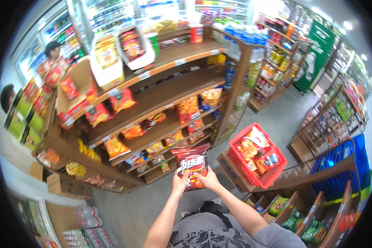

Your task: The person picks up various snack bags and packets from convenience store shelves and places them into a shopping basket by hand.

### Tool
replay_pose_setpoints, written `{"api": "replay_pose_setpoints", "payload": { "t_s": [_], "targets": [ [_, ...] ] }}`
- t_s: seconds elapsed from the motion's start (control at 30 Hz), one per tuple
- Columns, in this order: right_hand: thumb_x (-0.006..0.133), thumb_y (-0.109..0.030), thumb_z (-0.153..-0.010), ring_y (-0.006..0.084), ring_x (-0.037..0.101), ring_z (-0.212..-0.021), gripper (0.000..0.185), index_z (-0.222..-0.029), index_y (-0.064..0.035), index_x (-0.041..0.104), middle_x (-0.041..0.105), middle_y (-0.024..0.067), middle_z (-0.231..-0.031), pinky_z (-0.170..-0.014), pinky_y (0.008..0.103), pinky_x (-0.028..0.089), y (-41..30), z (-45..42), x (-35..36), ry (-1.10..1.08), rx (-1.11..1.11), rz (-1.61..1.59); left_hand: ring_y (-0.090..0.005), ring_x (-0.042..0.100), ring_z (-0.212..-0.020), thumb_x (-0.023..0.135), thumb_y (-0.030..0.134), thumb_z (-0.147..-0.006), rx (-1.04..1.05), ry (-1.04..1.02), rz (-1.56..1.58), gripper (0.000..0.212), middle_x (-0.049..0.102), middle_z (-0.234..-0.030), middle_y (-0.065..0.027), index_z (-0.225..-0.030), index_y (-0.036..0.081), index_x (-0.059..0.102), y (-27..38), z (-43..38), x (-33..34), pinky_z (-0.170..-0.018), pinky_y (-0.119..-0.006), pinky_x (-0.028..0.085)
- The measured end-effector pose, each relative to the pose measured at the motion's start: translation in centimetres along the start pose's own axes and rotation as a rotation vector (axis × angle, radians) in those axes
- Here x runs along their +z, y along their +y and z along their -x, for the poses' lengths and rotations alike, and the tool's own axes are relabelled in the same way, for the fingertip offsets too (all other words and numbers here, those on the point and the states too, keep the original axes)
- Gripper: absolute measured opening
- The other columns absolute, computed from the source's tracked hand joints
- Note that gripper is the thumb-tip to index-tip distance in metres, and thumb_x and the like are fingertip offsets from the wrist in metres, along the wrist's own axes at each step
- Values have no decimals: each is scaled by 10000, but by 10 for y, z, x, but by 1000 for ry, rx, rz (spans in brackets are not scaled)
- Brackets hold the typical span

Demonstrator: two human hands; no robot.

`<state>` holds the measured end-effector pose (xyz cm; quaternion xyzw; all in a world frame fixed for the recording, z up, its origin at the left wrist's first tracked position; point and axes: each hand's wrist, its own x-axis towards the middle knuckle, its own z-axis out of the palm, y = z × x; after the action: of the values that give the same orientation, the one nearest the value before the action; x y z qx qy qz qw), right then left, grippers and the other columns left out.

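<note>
My left hand (180,182) and my right hand (209,179) together hold a dark red snack bag (193,166) upright in front of me, thumbs on its front. The bag bears large white writing. To the right of my hands, a red plastic basket (279,176) filled with snack bags rests on cardboard boxes (234,170). Ahead stands a wooden shelf unit (179,83) with bags of snacks spread over its tiers, among them an orange bag (116,148) at the left.
An open cardboard box (77,90) sits on the shelf's left end. Bottle packs (86,237) stand at lower left. Divided wooden bins (308,214) hold green bags at lower right. Two people are beyond the shelf, one in a dark cap (52,47). Grey floor shows around my feet.
</note>
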<state>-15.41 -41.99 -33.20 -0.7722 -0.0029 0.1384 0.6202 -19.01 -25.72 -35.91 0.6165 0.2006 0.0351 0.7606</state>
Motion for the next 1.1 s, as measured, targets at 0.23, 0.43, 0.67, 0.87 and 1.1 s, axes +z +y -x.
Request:
{"api": "replay_pose_setpoints", "payload": {
  "t_s": [0.23,0.43,0.67,0.87,1.1],
  "targets": [
    [750,-231,-855,174,579,-1132,579,-1315,-10,476,612,108,-1241,-1002,341,457,24,1,-110,164,63,-65,-151,637,-979,727,308,-893,-31,-183,-80,486,669,-1114,-101,-1225,-4,555,-10,-16,119,-849,-303,518],
    [723,-173,-874,175,577,-1127,516,-1306,-19,487,614,102,-1236,-1000,340,456,48,3,-197,330,-7,-145,-164,648,-976,751,349,-867,-6,-336,-148,521,685,-1085,-119,-1198,-11,573,-21,-27,218,-854,-312,517],
    [771,-381,-817,266,606,-1155,686,-1332,-27,490,634,163,-1240,-994,381,461,79,31,-278,569,104,-132,-174,650,-990,754,341,-851,-7,-545,-259,531,687,-1101,-120,-1215,-3,577,-52,-22,315,-864,-320,509],
    [787,-301,-816,229,624,-1119,631,-1302,-19,500,656,135,-1203,-975,361,476,122,57,-320,763,73,-222,-173,649,-984,765,353,-841,-39,-697,-378,539,690,-1091,-116,-1208,1,586,-75,-5,377,-863,-323,507],
    [786,-273,-823,189,641,-1037,536,-1222,-5,550,675,115,-1130,-919,345,501,136,75,-340,878,167,-203,-189,655,-979,730,433,-854,-49,-866,-583,580,695,-1074,-119,-1234,16,597,-95,-5,413,-876,-331,497]
  ]
}}
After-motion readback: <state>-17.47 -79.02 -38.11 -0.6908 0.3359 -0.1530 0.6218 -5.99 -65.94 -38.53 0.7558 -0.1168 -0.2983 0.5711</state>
